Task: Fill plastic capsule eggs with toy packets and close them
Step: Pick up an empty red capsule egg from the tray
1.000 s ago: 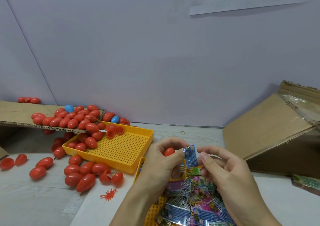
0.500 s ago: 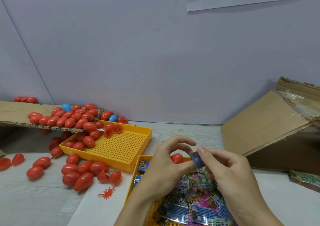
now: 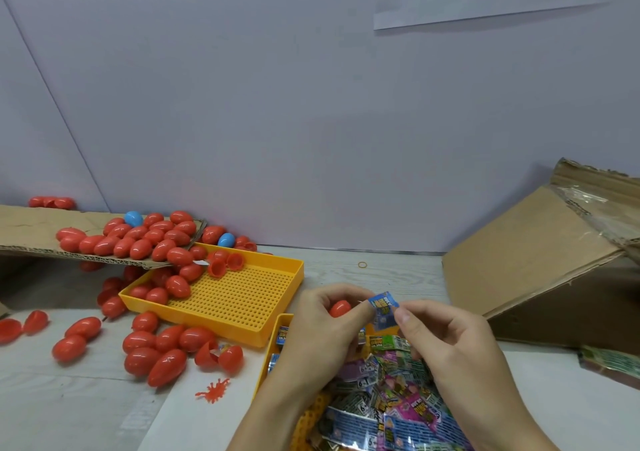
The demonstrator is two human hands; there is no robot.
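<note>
1. left hand [image 3: 322, 326] grip curled round a red capsule egg [image 3: 340, 308], thumb also on the blue toy packet [image 3: 383, 308].
2. right hand [image 3: 446, 336] grip pinches the packet's 3 o'clock edge.
3. packet pile [image 3: 384, 395] in a yellow tray [image 3: 282, 322] at 6 o'clock of the hands.
4. loose red eggs [image 3: 159, 350] on the desk [image 3: 86, 402] at 9 o'clock.

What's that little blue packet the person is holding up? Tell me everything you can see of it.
The blue packet is a small, shiny sachet, seemingly foil or plastic, with yellow lettering too blurred to read. It is folded or crumpled and held above a yellow tray of similar packets. The left hand, which also holds a red egg piece, pinches its left edge; the right hand pinches its right edge. Nothing else touches it.
</note>
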